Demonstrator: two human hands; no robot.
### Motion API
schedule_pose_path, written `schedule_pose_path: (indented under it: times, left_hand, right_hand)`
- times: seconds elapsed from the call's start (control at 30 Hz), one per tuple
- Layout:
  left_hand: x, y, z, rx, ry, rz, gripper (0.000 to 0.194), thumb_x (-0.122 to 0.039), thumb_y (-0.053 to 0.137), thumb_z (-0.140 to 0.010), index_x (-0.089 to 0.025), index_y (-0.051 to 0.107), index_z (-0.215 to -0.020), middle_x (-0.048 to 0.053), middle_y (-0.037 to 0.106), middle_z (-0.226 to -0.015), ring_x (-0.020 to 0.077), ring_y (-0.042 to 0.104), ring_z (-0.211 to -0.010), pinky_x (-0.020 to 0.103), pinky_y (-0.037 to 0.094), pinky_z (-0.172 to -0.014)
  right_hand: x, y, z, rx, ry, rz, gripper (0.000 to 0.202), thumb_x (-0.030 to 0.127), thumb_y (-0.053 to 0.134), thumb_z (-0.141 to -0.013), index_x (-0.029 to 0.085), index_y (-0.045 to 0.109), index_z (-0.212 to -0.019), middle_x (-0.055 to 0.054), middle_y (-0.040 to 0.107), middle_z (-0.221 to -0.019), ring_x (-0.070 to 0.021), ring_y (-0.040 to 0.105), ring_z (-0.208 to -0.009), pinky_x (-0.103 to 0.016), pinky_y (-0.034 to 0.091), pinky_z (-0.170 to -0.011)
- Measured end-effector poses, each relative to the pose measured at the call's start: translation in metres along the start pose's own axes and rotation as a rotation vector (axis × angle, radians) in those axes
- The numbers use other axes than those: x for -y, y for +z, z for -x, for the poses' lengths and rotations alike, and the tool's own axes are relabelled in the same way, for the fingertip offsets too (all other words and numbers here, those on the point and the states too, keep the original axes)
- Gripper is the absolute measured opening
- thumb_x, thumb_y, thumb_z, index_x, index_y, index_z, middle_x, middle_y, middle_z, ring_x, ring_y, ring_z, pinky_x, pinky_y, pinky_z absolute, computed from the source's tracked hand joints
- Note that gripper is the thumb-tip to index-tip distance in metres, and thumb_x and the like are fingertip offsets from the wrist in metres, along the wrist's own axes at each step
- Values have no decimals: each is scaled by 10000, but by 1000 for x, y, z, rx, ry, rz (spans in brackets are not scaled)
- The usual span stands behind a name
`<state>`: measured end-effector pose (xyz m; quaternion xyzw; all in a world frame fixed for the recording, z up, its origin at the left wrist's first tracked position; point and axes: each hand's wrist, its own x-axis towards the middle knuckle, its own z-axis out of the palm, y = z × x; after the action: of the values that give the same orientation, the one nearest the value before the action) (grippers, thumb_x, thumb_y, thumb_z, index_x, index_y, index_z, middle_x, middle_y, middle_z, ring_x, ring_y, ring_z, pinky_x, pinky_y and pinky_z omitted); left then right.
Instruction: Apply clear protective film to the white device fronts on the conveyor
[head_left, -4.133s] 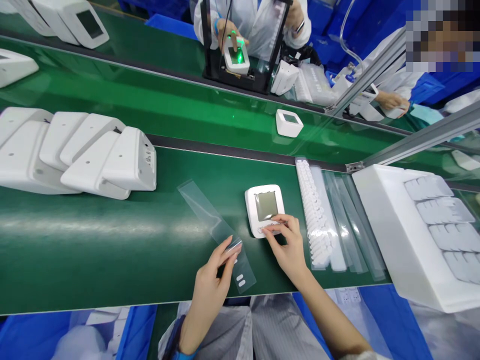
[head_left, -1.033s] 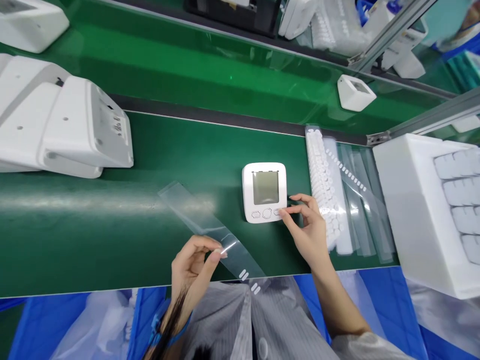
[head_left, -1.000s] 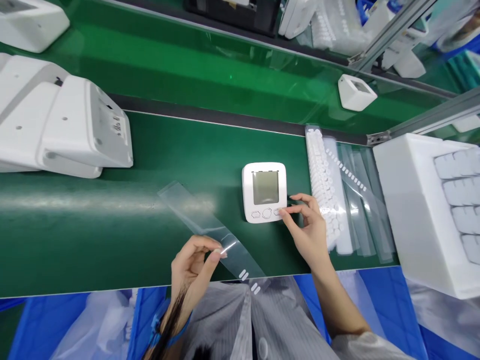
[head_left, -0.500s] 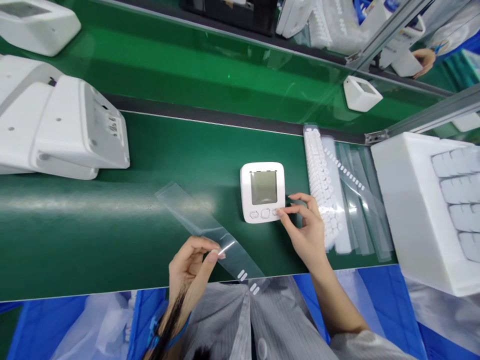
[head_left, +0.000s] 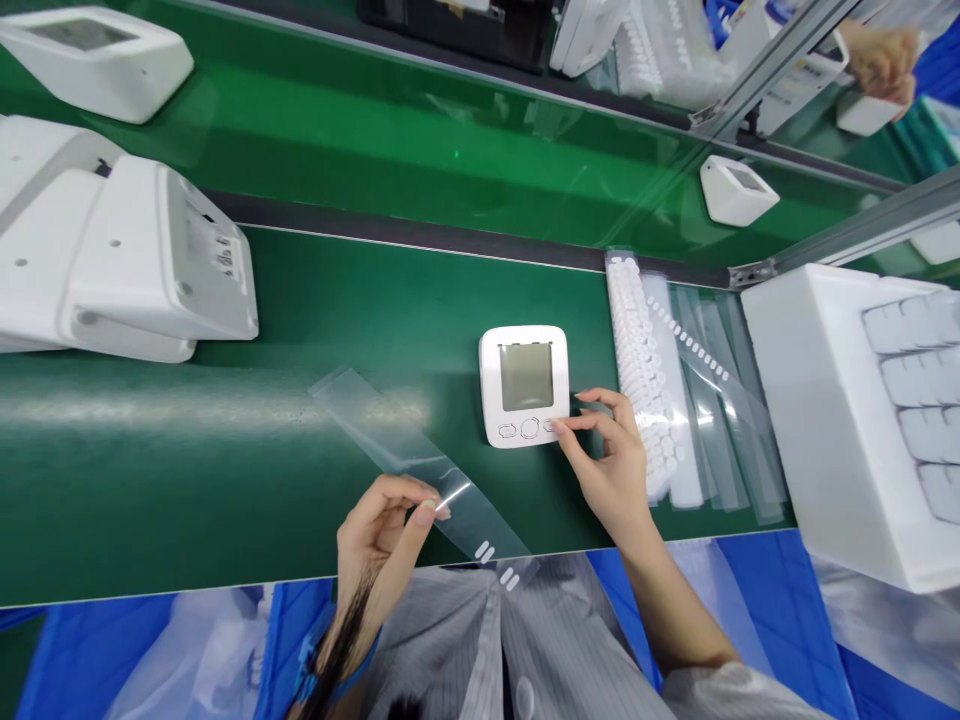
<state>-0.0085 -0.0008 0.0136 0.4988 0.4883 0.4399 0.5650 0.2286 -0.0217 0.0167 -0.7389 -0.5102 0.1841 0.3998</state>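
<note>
A white device (head_left: 526,377) with a grey screen and outlined button places lies on the green table. My right hand (head_left: 609,458) is at its lower right corner, thumb and index finger pinched over the right button place; whatever lies between the fingertips is too small to make out. Lower left of the device, my left hand (head_left: 386,525) pinches a clear plastic strip (head_left: 409,445) by its edge. Several small white oval pads are stuck on the strip's lower end, at the table's front edge.
White devices (head_left: 165,260) stand stacked at the left. Sheets of white pads (head_left: 637,370) and clear strips (head_left: 720,400) lie right of my right hand. A white foam box (head_left: 795,400) is at the far right. Behind a ledge, another person's hand (head_left: 885,65) shows.
My hands and the device have hardly moved. Beyond the ledge, the white devices at upper left and upper right have shifted right, and the other person's hand has moved up and right.
</note>
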Motion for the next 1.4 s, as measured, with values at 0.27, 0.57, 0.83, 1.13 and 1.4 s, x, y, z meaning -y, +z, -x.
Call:
schedule_pose_path:
  times: [0.27,0.57,0.83,1.13,1.4]
  left_hand:
    - [-1,1,-1,-2,3,3,145,-304,680,-873,-194,659,-781,9,688,-674,150,671,-613,254,569,-603]
    - [0,1,-1,-7,5,-8,162,-314,683,-868,-185,660,-773,14,684,-668,152,666,-602,257,567,-595]
    - [0,1,-1,0,-6,-6,147,-301,682,-871,-192,659,-776,7,687,-680,145,667,-621,247,562,-618]
    - [-2,1,-1,-8,-6,-29,180,-336,681,-865,-195,656,-756,9,684,-656,158,667,-597,260,569,-595]
    - [1,0,-1,19,25,-20,157,-308,679,-872,-194,659,-766,3,681,-677,132,665,-608,223,561,-609]
  right_hand:
    - [0,1,1,-21,-41,43,77,272,656,-890,238,662,-820,-71,551,-1120,-240,585,-1101,-450,502,-929]
    - [-1,4,2,-36,-87,54,97,278,638,-899,238,645,-810,-82,543,-1137,-247,590,-1108,-480,526,-939]
    - [0,5,4,-61,-143,78,81,235,646,-893,234,642,-812,-88,531,-1141,-248,586,-1105,-480,533,-932]
    - [0,2,1,-204,-139,51,54,251,644,-890,251,661,-839,-79,556,-1089,-245,592,-1082,-473,546,-902]
    - [-8,2,-3,-43,5,-69,115,316,689,-865,243,631,-933,-80,537,-1175,-244,557,-1172,-451,477,-979]
